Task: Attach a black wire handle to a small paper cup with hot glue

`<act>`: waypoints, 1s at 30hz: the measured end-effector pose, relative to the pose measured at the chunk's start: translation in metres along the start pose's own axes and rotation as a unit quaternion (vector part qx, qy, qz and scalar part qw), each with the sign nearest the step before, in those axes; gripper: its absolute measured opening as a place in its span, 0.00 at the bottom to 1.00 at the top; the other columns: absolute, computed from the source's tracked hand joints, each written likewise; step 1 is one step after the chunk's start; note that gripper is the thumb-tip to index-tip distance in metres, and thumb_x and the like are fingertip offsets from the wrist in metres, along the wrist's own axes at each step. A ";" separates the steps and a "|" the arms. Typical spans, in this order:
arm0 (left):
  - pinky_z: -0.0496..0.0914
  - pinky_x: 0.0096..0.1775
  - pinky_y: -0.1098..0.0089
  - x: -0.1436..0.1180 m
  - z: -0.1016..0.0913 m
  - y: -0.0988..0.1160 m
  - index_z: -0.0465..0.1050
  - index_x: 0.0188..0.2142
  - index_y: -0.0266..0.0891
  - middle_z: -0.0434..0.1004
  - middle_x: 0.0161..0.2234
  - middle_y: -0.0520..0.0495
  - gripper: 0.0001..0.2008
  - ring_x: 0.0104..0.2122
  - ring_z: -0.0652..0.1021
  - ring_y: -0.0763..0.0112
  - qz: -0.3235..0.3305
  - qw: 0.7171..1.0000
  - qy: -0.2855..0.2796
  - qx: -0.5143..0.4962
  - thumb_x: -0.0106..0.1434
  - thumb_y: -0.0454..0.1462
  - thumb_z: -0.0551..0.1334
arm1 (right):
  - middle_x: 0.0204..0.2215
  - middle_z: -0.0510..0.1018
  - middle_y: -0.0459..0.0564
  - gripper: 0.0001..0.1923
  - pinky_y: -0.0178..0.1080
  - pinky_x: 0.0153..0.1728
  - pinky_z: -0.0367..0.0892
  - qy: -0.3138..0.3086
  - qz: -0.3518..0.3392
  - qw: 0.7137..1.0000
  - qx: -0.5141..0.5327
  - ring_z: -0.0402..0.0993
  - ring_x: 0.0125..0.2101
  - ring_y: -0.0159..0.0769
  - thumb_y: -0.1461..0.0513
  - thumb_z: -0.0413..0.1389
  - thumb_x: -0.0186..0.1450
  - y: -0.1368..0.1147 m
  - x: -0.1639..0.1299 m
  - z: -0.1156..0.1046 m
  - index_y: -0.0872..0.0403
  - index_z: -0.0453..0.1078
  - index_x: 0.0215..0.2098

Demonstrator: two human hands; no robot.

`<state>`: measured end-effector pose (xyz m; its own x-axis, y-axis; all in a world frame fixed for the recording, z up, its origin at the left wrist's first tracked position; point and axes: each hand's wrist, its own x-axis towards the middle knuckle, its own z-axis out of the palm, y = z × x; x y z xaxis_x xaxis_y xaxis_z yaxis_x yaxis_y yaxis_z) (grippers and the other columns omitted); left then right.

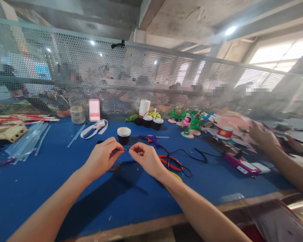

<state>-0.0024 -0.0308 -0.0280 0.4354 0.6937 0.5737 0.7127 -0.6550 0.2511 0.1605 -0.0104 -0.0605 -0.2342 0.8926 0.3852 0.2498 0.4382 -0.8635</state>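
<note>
Above the blue table (40, 188), near its middle, left hand (102, 158) and right hand (146, 158) meet fingertip to fingertip, both pinched shut on a thin dark wire (126, 150) stretched between them, held clear of the surface so both ends can be worked. Just behind stands a black cup (124, 135); a blue glue gun (149, 138) and red pliers (173, 162) lie within reach at right. Another person's hand (261, 135) works far right beside a pink phone (238, 163).
</note>
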 end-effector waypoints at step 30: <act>0.64 0.30 0.74 0.000 0.001 -0.003 0.65 0.28 0.36 0.66 0.28 0.50 0.06 0.28 0.69 0.75 0.013 1.000 -0.027 0.005 0.58 0.33 0.51 | 0.19 0.68 0.43 0.05 0.29 0.24 0.58 -0.031 -0.103 0.989 -0.103 0.61 0.21 0.25 0.65 0.50 0.53 -0.005 -0.004 -0.003 0.56 0.67 0.23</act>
<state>-0.0044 -0.0288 -0.0295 0.4819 0.6923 0.5371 0.7068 -0.6694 0.2287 0.1631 -0.0161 -0.0568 -0.3563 0.7764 0.5199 0.3753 0.6284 -0.6813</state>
